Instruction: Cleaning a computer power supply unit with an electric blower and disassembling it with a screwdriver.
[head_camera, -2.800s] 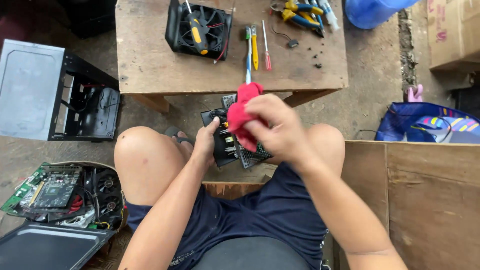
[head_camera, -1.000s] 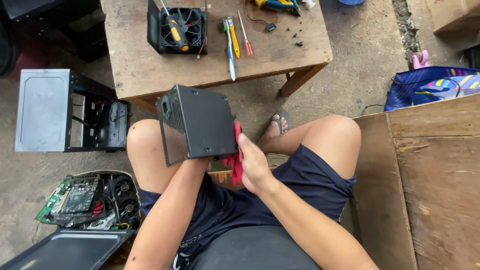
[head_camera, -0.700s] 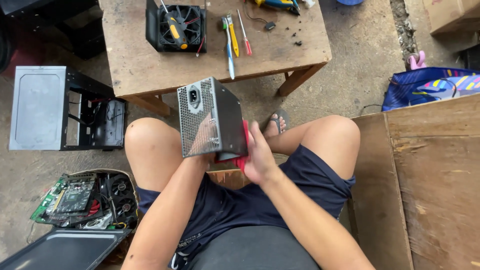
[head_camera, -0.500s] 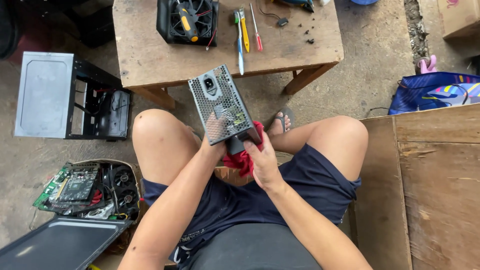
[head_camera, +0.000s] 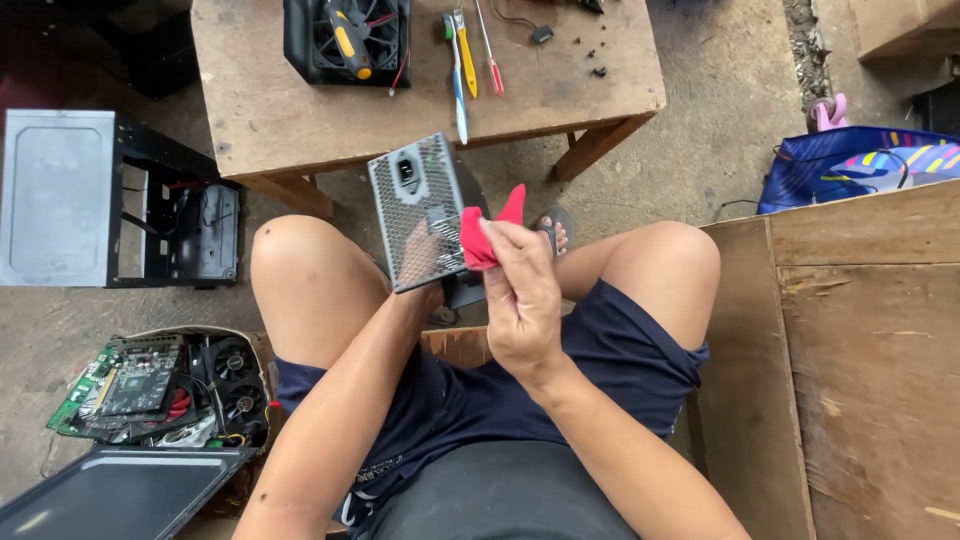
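My right hand (head_camera: 520, 300) pinched a small red cloth (head_camera: 482, 235) between thumb and fingers and pressed it against the near right edge of a grey metal box-shaped power supply unit with a perforated mesh face (head_camera: 420, 210). My left hand (head_camera: 420, 290) sat under the unit, mostly hidden behind it, so I could not tell how the fingers closed; it seemed to prop the box up from below. The unit was held above my lap between my knees, mesh face tilted up toward me, socket near its far edge.

Progress, as I judged it: wiping was under way on the mesh side. The cloth covered only one edge, most of the mesh was uncovered, so a good part was likely left. Whether the other sides were clean, the view did not show.

Around me: low wooden table (head_camera: 560, 80) far ahead with a black square cooling fan (head_camera: 345, 40) and a few screwdrivers (head_camera: 465, 55). Open computer case (head_camera: 110, 200) to the left on the floor. Box of green circuit boards and fans (head_camera: 160, 385) near left.
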